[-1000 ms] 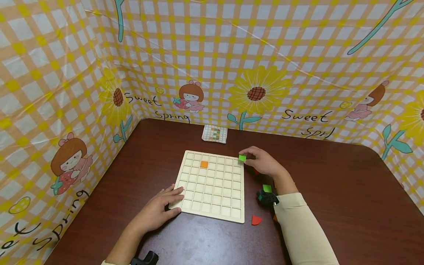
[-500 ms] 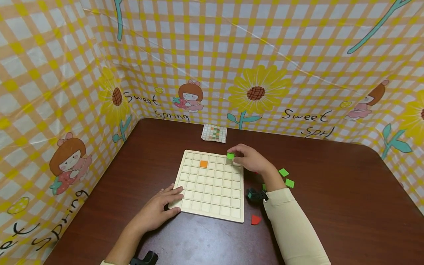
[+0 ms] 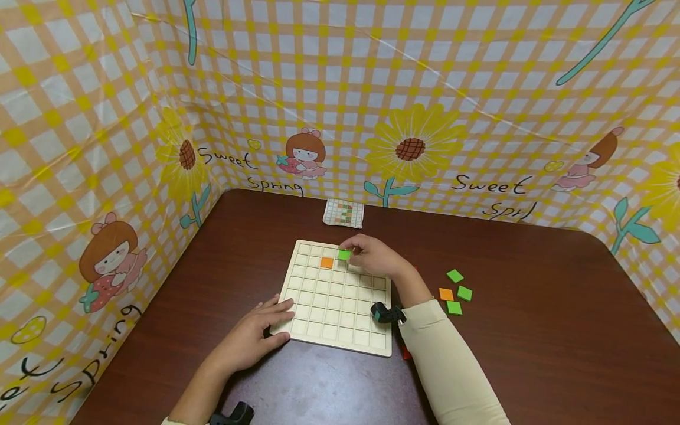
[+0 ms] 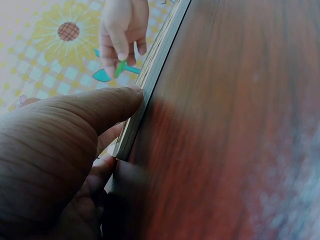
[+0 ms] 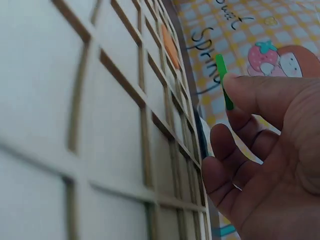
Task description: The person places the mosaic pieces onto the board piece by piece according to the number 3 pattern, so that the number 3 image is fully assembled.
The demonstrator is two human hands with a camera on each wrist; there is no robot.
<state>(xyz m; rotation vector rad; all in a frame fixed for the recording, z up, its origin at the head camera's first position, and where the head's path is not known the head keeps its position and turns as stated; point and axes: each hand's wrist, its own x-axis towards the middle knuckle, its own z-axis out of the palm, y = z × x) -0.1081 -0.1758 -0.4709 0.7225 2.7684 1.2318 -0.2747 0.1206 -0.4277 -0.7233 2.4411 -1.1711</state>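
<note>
My right hand (image 3: 374, 257) pinches a green square tile (image 3: 344, 255) between thumb and fingertips. The tile hangs just above the far rows of the pale wooden grid board (image 3: 340, 321), as the right wrist view confirms with the tile (image 5: 224, 82) apart from the board. An orange tile (image 3: 326, 262) lies in a board cell, left of the held one. My left hand (image 3: 254, 336) rests at the board's near left corner, fingers spread over its edge. In the left wrist view the thumb (image 4: 107, 106) lies along the board's edge.
Right of the board lie several loose tiles: green ones (image 3: 464, 293) and an orange one (image 3: 446, 294). A red piece (image 3: 406, 353) is partly hidden by the right sleeve. A printed grid card (image 3: 344, 213) with coloured squares stands behind the board, near the checked cloth wall (image 3: 340, 71).
My right hand has moved left over the board's far edge with the green tile, uncovering the loose tiles at the right. My left hand has stayed in place.
</note>
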